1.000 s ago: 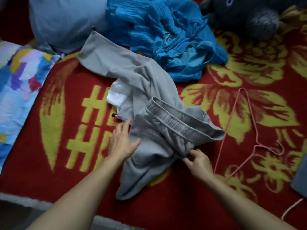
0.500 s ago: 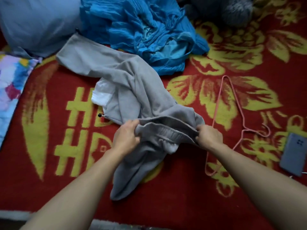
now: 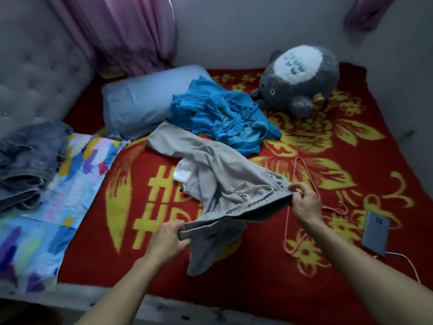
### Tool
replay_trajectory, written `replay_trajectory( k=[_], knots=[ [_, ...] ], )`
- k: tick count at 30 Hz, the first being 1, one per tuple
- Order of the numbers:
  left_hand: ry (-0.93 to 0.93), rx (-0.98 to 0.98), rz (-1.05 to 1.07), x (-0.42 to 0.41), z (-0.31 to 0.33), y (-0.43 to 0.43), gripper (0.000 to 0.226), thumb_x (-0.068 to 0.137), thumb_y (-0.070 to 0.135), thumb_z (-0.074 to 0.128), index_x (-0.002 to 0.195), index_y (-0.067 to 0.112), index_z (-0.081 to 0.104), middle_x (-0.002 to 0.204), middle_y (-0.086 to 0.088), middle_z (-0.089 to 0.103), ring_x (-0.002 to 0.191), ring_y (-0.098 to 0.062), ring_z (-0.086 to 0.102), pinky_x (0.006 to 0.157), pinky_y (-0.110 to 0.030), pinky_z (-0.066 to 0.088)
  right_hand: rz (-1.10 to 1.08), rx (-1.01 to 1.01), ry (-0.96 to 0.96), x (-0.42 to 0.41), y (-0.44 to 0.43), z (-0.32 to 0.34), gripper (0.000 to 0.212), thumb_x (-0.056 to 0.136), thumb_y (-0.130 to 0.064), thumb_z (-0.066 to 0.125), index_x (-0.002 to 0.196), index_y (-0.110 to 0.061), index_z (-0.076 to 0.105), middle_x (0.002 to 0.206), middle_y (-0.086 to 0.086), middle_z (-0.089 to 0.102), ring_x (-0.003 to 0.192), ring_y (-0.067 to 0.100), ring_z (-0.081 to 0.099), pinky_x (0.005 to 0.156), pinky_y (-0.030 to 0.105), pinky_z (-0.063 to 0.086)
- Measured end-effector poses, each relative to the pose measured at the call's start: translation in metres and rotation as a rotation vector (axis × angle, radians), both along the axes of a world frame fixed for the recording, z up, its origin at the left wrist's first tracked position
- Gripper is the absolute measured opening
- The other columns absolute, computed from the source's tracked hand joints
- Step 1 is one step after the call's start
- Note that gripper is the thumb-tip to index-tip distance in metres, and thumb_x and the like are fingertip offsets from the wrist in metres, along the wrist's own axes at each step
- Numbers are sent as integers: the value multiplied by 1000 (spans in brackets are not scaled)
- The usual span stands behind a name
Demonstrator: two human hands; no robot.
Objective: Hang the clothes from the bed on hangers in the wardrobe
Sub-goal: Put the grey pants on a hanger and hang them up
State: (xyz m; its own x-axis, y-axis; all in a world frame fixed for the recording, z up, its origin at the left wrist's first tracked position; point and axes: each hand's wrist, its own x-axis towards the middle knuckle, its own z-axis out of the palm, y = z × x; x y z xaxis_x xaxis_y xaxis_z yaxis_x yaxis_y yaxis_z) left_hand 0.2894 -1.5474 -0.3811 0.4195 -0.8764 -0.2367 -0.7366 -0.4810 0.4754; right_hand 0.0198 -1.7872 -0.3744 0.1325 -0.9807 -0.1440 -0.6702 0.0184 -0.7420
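- The soft grey jersey trousers [image 3: 218, 179] lie crumpled mid-bed on the red-and-yellow flowered blanket [image 3: 140, 184], with the waistband end raised.
- The left hand [image 3: 168, 240] clenches one end of the waistband and the right hand [image 3: 304, 202] pinches the other — the band is stretched between them.
- They are probably light and limp; the gathered waistband gives the firmest hold — the legs will trail.
- A thin pink wire hanger [image 3: 287, 224] lies just beside the right hand.

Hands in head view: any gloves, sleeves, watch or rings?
None visible. The left hand and right hand are bare, with no gloves. Both forearms are uncovered down to the bottom edge of the frame, so no sleeve shows. No watch, bracelet or ring can be seen on either hand or wrist, though the picture is too soft to rule out a thin ring.
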Motion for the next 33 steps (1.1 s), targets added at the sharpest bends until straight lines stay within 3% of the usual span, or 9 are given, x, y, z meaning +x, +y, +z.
replay_trajectory(
  k=[3,7,10,14,17,21,24,29,33],
  knots=[
    [19,-101,40,12,52,27,32,59,34,66,51,22,38,49,7,45,54,-14,47,51,-32,28,59,-62,-3,8,38,49,31,87,-7,47,89,-18,76,87,9,73,73,24,60,65,30,40],
    [-7,-227,-4,26,112,94,28,52,41,55,46,22,35,43,5,38,45,-3,39,46,-21,25,134,-135,102,2,123,83,12,80,-20,68,88,-17,76,90,8,75,88,27,68,68,29,42],
    [-59,-278,-52,35,152,155,29,53,40,56,48,22,34,43,3,35,45,-3,37,46,-22,25,194,-157,176,0,189,106,13,73,-18,75,85,-21,73,88,5,74,88,27,68,69,31,44],
    [-124,-387,-142,40,210,212,30,51,47,49,49,21,34,43,4,35,46,-7,35,49,-31,28,224,-261,154,-2,246,169,19,75,-11,66,88,-24,69,91,4,72,90,28,66,69,31,43],
    [-170,-478,-158,40,259,239,30,54,44,51,50,17,38,44,2,36,47,-7,41,47,-24,26,180,-387,123,-11,267,239,27,79,-9,59,99,-22,71,97,7,73,95,29,65,72,29,43],
    [-209,-622,-138,34,326,265,34,56,42,56,53,11,44,47,-4,41,46,-6,34,47,-34,32,203,-564,69,-26,289,326,25,78,-6,56,82,-21,76,94,9,70,91,28,63,74,29,43],
    [-181,-704,-106,24,375,286,38,55,42,57,57,6,47,50,-10,43,51,-11,36,49,-40,39,193,-640,13,-38,311,381,29,75,-18,48,82,-17,76,97,14,64,90,31,60,82,37,49],
    [-171,-890,-79,-15,454,334,39,58,41,55,60,3,48,53,-5,41,49,-8,34,47,-27,31,155,-761,-107,-72,364,464,28,86,-7,45,91,-7,73,87,12,68,81,23,59,69,26,40],
    [-223,-1058,-18,-49,498,365,35,63,36,54,64,1,50,58,-9,44,55,-12,37,52,-29,34,104,-901,-294,-101,404,512,29,90,-11,42,86,-1,69,77,11,60,73,18,53,57,27,35]
  ],
)
